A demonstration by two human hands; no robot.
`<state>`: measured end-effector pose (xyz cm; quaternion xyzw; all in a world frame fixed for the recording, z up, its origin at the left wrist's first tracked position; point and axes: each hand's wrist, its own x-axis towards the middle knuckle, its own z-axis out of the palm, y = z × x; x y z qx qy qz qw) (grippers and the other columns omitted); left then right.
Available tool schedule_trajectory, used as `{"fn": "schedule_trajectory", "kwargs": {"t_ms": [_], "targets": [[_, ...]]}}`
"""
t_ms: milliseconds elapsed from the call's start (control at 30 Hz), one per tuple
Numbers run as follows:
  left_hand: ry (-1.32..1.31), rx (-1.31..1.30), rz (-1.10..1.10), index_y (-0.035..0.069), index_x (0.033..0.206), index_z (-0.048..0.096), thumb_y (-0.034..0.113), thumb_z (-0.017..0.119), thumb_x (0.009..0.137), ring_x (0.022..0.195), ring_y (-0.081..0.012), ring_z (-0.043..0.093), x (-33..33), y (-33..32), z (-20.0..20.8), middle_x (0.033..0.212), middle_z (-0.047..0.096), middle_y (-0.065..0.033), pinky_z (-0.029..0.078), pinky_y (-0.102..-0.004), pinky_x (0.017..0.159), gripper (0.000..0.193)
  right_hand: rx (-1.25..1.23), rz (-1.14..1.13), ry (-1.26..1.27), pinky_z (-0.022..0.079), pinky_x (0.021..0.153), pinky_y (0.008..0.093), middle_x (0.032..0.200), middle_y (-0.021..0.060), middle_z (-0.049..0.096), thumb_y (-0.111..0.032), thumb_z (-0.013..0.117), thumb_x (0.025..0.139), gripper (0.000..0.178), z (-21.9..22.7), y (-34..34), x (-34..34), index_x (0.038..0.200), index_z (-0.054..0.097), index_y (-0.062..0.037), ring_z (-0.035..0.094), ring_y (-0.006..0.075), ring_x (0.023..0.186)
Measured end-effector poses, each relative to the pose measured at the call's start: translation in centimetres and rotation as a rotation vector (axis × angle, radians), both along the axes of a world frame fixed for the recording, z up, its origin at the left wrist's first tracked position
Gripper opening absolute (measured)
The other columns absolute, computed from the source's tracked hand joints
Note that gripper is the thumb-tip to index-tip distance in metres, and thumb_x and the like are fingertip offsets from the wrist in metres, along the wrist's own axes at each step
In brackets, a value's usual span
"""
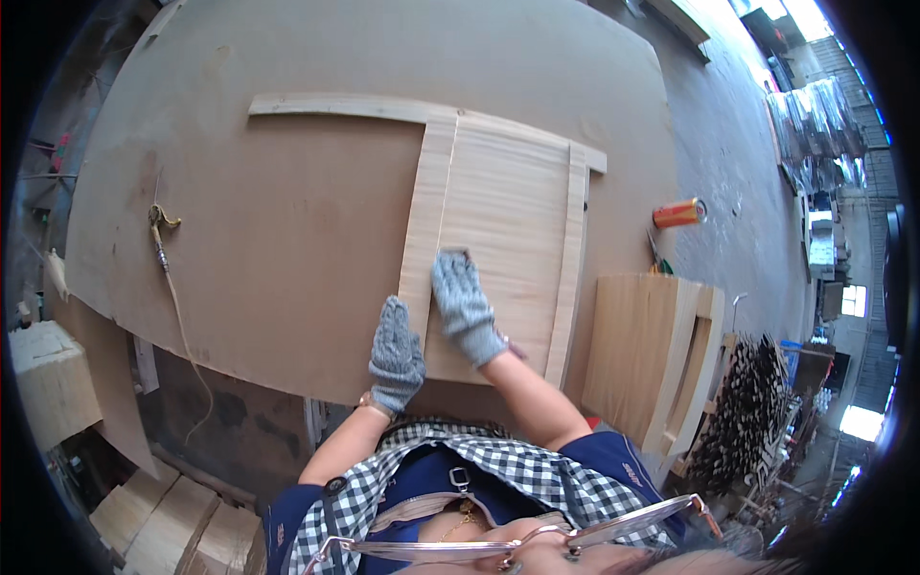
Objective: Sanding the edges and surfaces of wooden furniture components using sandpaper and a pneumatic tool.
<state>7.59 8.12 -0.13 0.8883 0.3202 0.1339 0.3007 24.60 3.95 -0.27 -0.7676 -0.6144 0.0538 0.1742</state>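
Note:
A pale wood panel (506,206) with frame strips lies on the big board-topped table in front of me. My right hand (467,309), in a grey knit glove, rests on the panel beside its left upright strip (427,216). Its fingers are pressed together, and a small dark edge shows at the fingertips; what that is, I cannot make out. My left hand (396,356), gloved the same way, is at the near end of that strip, fingers stretched out and holding nothing visible. A long rail (340,105) runs along the panel's far edge and juts out leftward.
An air blow gun (161,225) with a hose lies on the table (268,240) at left. An orange can (678,213) and green-handled scissors (659,257) are to the right, beyond a stack of wooden panels (637,345). Wood blocks (177,522) stand at lower left.

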Motion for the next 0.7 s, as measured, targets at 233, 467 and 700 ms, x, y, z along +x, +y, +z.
{"fn": "schedule_trajectory", "kwargs": {"t_ms": [233,467,700], "targets": [[-0.278,-0.112,0.125,-0.008,0.14,0.026,0.008,0.042,0.094,0.134,-0.035,0.033,-6.6,-1.7,-1.5,0.145,0.032,-0.0243,0.027,-0.0393,0.111,0.051,-0.181,-0.025,0.093,0.025,0.113,0.048,0.139,0.0233,0.041,-0.005,0.047,0.077,0.057,4.5,-15.0,-18.5,0.133,0.042,0.0033,0.038,0.036,0.132],[-0.348,-0.337,0.178,-0.003,0.139,0.033,0.012,0.042,0.096,0.132,-0.033,0.037,-10.9,-2.3,-3.3,0.141,0.039,-0.0204,0.031,-0.0386,0.11,0.046,-0.033,-0.187,0.094,0.027,0.112,0.0443,0.135,0.0198,0.048,0.006,0.048,0.067,0.062,11.2,-19.8,-21.5,0.13,0.048,0.003,0.043,0.033,0.129],[-0.252,-0.267,-0.159,-0.001,0.141,0.031,0.02,0.068,0.082,0.131,-0.0327,0.038,-11.5,-2.4,-1.5,0.142,0.039,-0.0194,0.033,-0.0396,0.109,0.073,-0.146,-0.588,-0.221,0.024,0.113,0.0481,0.141,0.0255,0.037,-0.002,0.047,0.071,0.068,1.9,-16.9,-8.7,0.138,0.035,0.007,0.033,0.0402,0.133]]}}
